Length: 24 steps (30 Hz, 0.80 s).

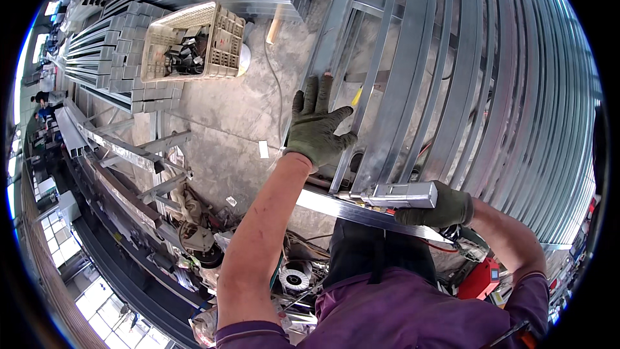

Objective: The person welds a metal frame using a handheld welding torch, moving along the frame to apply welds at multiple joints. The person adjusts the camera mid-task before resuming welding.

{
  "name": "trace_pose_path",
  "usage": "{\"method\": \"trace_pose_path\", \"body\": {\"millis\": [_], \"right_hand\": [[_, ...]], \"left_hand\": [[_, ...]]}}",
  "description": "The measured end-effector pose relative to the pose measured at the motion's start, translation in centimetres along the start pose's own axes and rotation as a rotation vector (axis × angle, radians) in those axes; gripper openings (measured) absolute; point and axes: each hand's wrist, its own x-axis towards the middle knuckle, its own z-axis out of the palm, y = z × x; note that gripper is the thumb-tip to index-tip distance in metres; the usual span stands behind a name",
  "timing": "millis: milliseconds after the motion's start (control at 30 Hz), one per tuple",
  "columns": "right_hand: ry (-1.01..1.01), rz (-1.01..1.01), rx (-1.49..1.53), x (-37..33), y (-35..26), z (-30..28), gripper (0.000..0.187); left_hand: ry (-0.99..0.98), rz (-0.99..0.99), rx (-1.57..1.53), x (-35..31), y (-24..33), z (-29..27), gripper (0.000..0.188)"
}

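Note:
My left hand [318, 130], in a dark green glove with a bare fingertip, lies with spread fingers over the left rail of a galvanized steel frame [340, 22]. My right hand [445, 205], also gloved, is wrapped round a silver, box-bodied welding gun [403, 195]. The gun's narrow tip points left and lies close to the near corner of the frame. Long steel bars [413, 84] run away from me inside the frame, with gaps between them. Below the gun, a bright steel crosspiece [349, 212] runs along the near side, in front of my waist.
A cream plastic crate [223, 45] of dark metal pieces stands beside stacked steel tubes [123, 64] at the far left. A steel rack [139, 155] is at left, a wire spool [294, 278] near my left elbow, and a red box [479, 279] below my right arm. Packed bars [549, 103] fill the right.

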Motion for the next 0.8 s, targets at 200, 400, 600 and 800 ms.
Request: {"method": "trace_pose_path", "body": {"millis": [200, 400, 600, 800], "right_hand": [[-0.008, -0.012, 0.063, 0.6, 0.3, -0.2, 0.059], [-0.037, -0.017, 0.097, 1.2, 0.2, -1.0, 0.055], [-0.062, -0.021, 0.132, 1.4, 0.5, -1.1, 0.055], [-0.041, -0.073, 0.091, 1.9, 1.2, -0.5, 0.054]], "left_hand": [[-0.024, 0.002, 0.004, 0.0, 0.3, -0.3, 0.068], [-0.016, 0.011, 0.000, 0.0, 0.1, -0.3, 0.067], [-0.001, 0.014, -0.011, 0.0, 0.1, -0.3, 0.068], [0.008, 0.016, -0.003, -0.1, 0.0, 0.0, 0.070]]}}
